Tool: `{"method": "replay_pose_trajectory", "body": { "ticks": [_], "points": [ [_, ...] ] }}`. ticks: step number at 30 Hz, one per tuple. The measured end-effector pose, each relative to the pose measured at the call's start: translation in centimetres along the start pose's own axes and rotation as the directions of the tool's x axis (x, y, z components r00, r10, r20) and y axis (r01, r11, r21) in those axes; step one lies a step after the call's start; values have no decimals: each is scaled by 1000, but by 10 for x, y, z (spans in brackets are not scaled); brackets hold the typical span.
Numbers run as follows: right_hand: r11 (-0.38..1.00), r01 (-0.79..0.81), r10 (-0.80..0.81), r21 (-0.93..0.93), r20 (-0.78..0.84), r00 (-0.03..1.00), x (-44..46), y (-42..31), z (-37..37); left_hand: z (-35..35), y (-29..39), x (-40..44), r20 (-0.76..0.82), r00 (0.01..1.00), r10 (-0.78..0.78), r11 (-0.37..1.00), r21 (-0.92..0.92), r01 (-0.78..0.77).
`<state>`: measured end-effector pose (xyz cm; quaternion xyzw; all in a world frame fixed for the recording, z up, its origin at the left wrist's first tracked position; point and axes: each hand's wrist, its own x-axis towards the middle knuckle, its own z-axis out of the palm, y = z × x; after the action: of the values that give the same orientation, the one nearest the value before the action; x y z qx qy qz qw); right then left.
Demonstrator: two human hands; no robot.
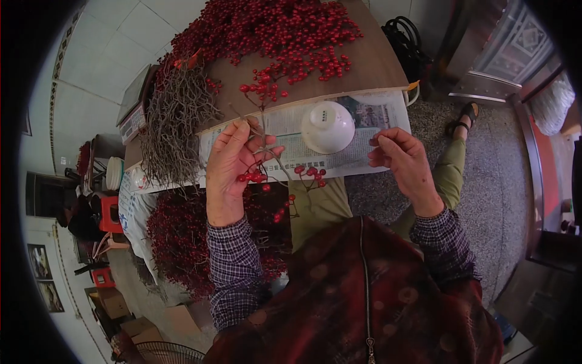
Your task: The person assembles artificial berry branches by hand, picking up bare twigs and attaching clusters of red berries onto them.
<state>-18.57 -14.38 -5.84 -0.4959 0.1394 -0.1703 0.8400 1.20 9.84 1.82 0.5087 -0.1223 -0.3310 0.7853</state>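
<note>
My left hand is closed around a thin branch with red berries, which it holds over the table's near edge. Berry clusters stick out above and below the fingers. My right hand is off to the right of the bowl, thumb and fingers pressed together; whatever they may pinch is too small to make out. Between the hands an upside-down white bowl rests on newspaper spread along the table edge.
A big heap of red berry branches covers the back of the wooden table. Bare twigs hang over its left side beside a scale. More berry branches lie below. A red stool and a fan stand left.
</note>
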Motion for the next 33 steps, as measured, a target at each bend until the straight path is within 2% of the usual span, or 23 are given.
{"method": "replay_pose_trajectory", "body": {
  "ticks": [3, 6, 9, 12, 13, 15, 17, 19, 20, 21, 23, 24, 26, 27, 28, 29, 31, 32, 33],
  "points": [
    [999, -40, 40, 10, 2, 999, 0, 6, 3, -19, 5, -8, -1, 999, 39, 998, -49, -39],
    [997, -74, 74, -13, -4, 997, 3, 9, 8, -33, 17, -28, -73, 989, 127, 990, -49, -131],
    [997, -77, 77, 8, -5, 997, 7, 15, 7, -64, 35, -61, -166, 962, 218, 971, -67, -231],
    [997, -78, 78, 0, 17, 997, 9, 21, 6, -96, 49, -102, -377, 877, 299, 948, 9, -320],
    [997, -81, 81, 10, 41, 996, 9, 23, 7, -108, 51, -117, -398, 866, 302, 947, 17, -322],
    [995, -99, 99, 7, 55, 994, 10, 27, 9, -141, 49, -142, -510, 816, 271, 958, 61, -280],
    [994, -106, 106, -1, 62, 992, 11, 31, 9, -179, 36, -161, -503, 825, 258, 959, 30, -282],
    [995, -102, 102, 7, 74, 992, 13, 33, 9, -214, 18, -174, -541, 822, 178, 964, -73, -257],
    [995, -101, 100, 6, 81, 992, 14, 33, 10, -229, 7, -177, -658, 745, 108, 967, -103, -232],
    [994, -107, 107, -1, 67, 992, 13, 32, 12, -251, -7, -178, -661, 742, 112, 966, -103, -238],
    [994, -111, 111, -11, 57, 992, 12, 31, 12, -300, -41, -177, -759, 647, 67, 952, -145, -268],
    [994, -107, 108, -16, 58, 992, 12, 30, 12, -316, -56, -177, -760, 646, 70, 951, -144, -274],
    [995, -99, 100, -18, 58, 993, 12, 30, 10, -347, -83, -174, -852, 524, -8, 988, -89, -128],
    [994, -103, 104, -24, 55, 993, 12, 31, 8, -374, -96, -175, -849, 529, -7, 988, -89, -129],
    [994, -106, 108, -31, 50, 993, 11, 33, 5, -408, -108, -180, -766, 632, 120, 961, 248, 118],
    [995, -99, 100, -34, 42, 994, 8, 35, 4, -446, -121, -186, -635, 750, 185, 765, 572, 296],
    [993, -112, 112, -30, 10, 994, 9, 36, 2, -534, -153, -191, -519, 797, 308, 369, 837, 403],
    [996, -80, 80, -34, 4, 997, 9, 35, 1, -535, -142, -193, -323, 916, 238, 366, 904, 224],
    [996, -91, 91, -26, 11, 996, 9, 35, 0, -527, -129, -193, -102, 981, 168, 369, 929, 33]
  ]
}}
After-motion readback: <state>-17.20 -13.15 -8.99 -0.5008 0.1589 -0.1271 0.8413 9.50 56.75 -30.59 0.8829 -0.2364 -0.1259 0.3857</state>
